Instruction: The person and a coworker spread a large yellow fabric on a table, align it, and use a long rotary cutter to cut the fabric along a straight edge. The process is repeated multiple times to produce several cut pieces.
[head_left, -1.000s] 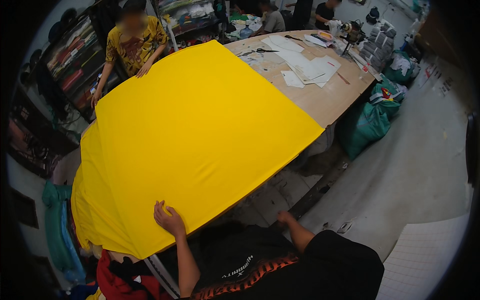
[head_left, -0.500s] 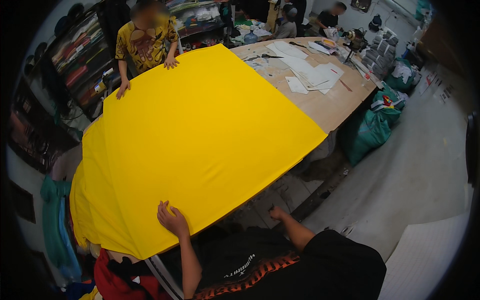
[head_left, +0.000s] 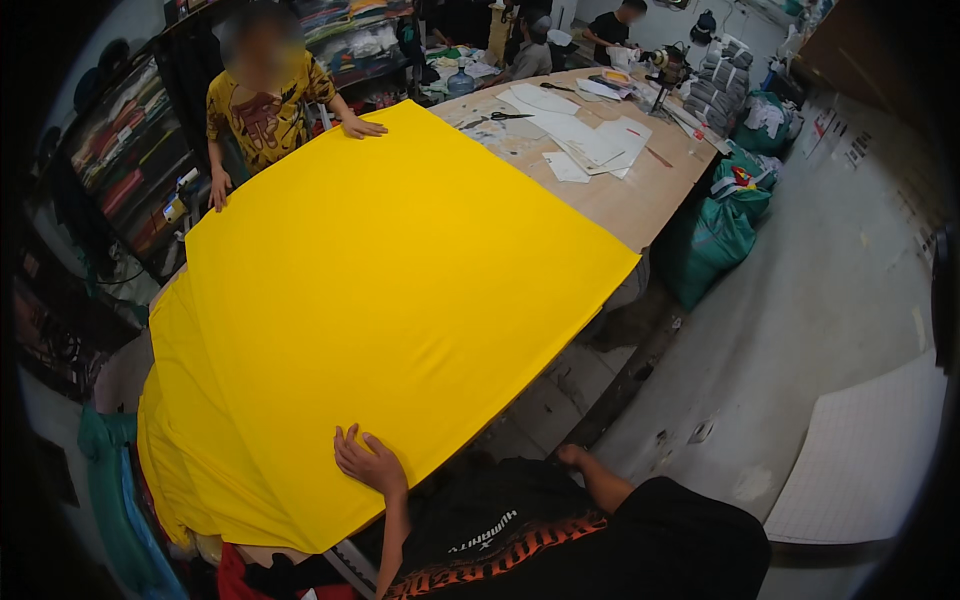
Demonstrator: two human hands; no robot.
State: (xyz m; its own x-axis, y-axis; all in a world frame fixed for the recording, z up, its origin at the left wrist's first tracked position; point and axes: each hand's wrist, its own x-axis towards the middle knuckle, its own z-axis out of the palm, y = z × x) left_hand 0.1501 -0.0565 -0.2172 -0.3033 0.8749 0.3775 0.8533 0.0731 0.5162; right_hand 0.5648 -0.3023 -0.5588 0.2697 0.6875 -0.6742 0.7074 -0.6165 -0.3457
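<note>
A large sheet of bright yellow fabric [head_left: 400, 290] lies spread over the table, with its edge hanging at the near side. My left hand [head_left: 372, 462] rests on the fabric close to the near edge, fingers spread and holding nothing. Off the table, beside my body, is my right hand [head_left: 574, 457]; its fingers are hidden and nothing shows in it. Across the table a co-worker in a yellow patterned shirt [head_left: 268, 120] has one hand [head_left: 362, 127] flat on the far edge of the fabric and the other hand [head_left: 219, 188] at its far left corner.
Paper pattern pieces [head_left: 590, 140], black scissors [head_left: 508, 116] and a brown wooden tabletop [head_left: 640, 205] lie beyond the fabric. Green sacks [head_left: 715, 235] stand on the floor at right. Loose folds of yellow fabric [head_left: 190, 430] drape off the left end. Shelves of folded cloth [head_left: 130, 150] line the left.
My left hand has slid slightly to the right over the fabric. My right hand has drawn back toward my body. The co-worker's hand on the far edge has shifted and flattened out.
</note>
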